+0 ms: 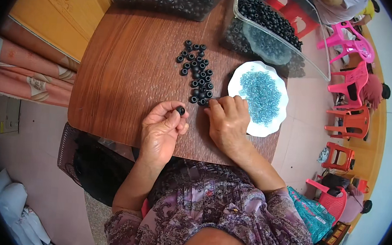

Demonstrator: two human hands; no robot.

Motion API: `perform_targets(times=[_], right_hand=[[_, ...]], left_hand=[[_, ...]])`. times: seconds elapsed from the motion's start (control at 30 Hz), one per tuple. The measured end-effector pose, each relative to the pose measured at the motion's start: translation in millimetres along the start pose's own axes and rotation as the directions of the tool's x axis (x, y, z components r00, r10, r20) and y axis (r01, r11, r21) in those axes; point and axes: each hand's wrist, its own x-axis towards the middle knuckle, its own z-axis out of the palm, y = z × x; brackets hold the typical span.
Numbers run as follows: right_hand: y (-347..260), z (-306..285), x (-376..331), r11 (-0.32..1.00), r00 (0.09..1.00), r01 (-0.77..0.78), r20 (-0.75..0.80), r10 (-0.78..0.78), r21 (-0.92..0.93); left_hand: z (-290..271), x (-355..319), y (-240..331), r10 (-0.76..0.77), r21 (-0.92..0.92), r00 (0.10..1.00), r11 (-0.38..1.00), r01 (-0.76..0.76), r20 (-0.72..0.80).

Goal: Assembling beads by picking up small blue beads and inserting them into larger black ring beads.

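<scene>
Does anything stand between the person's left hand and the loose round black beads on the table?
Nothing visible does: only brown wooden tabletop shows between the left hand, pinching one round black bead, and the loose round black beads. The right hand is at their lower right.

Left bead box (168, 9) partly beyond view

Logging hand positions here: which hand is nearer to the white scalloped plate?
Right. The right hand is at the white plate's lower-left rim, contact unclear; the left hand is farther left, pinching a black bead.
</scene>
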Motion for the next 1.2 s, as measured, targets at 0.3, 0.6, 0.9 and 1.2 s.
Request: perform_targets(times=[0.3, 0.6, 0.9, 1.2], right_hand=[[-2, -9, 2, 1.0, 0.999, 0.005, 0.036, -0.006, 0.03], [-15, -44, 14, 0.79, 0.997, -0.073, 0.018, 0.078, 0.609], [-10, -40, 11, 0.809, 0.998, -0.053, 0.02, 0.051, 0.585], [-19, -43, 8, 0.908, 0.995, 0.084, -0.084, -0.054, 0.411]], left_hand=[[-1, -1, -2, 0.006, 0.012, 0.999, 1.0, -0.007, 0.035], [8, -3, -12, -0.077, 0.031, 0.996, 0.997, 0.076, 0.052], [13, -7, -18, -0.078, 0.123, 0.996, 0.99, 0.072, 0.044], [19, -5, -20, -0.158, -0.095, 0.982, 0.981, 0.168, 0.102]])
